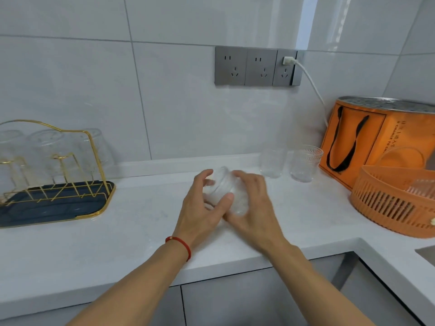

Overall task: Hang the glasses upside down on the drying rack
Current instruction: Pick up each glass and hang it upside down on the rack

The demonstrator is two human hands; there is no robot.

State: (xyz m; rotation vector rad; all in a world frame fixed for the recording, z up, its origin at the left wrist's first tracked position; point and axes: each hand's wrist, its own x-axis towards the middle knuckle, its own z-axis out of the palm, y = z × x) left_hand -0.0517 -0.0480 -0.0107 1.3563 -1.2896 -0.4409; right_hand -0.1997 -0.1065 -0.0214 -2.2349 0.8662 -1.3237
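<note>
Both forearms reached in from the bottom edge, red string bracelet (179,243) on the left wrist. Left hand (202,205) and right hand (252,208) both gripped one clear glass (224,190), tilted and blurred, just above the white counter (117,243) at mid-frame; left thumb lay across its side, right fingers wrapped it from the right. Gold wire drying rack (54,175) on a dark blue tray sat far left, with about three clear glasses already upside down on it. Two more glasses stood upright near the back wall: a plain one (272,162) and a ribbed one (305,164). Orange bag (376,140) and orange basket (395,198) sat at right.
</note>
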